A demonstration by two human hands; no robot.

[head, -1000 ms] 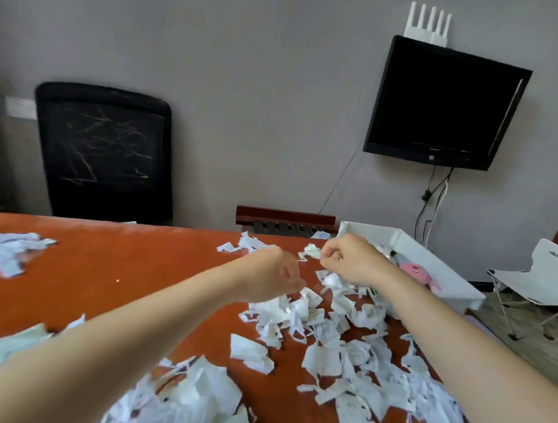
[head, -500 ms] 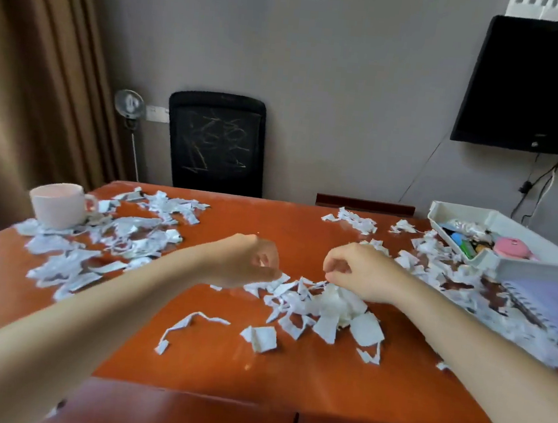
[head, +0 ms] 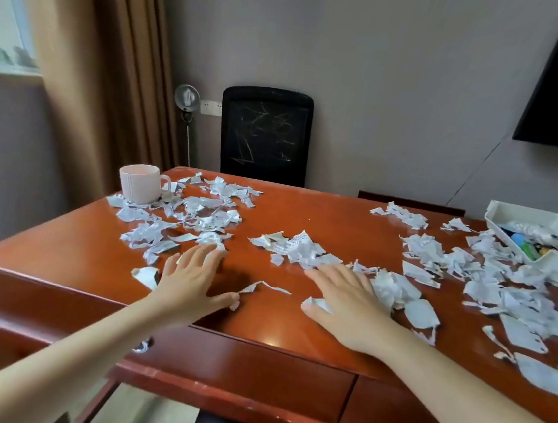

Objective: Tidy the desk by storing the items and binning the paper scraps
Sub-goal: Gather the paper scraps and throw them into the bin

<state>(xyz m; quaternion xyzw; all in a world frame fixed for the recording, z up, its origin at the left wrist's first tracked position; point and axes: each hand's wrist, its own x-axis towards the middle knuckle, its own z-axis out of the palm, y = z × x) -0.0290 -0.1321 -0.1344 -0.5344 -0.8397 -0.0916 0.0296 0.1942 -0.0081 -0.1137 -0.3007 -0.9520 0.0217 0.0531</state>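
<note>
Honestly, with the left hand (head: 191, 278) and right hand (head: 344, 297) flat on the surface (head: 305, 214), grip apart and empty, I'd sweep the paper scraps (head: 301, 248) strewn round them inward into one pile first.

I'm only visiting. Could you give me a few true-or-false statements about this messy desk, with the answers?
1. The left hand and right hand are open over the desk, among scraps. True.
2. A mug stands far left, a tray far right. True.
3. The mug is tipped over. False: it stands upright.
4. The tray is empty. False: it holds small coloured items.
5. A chair stands behind the desk. True.
</note>
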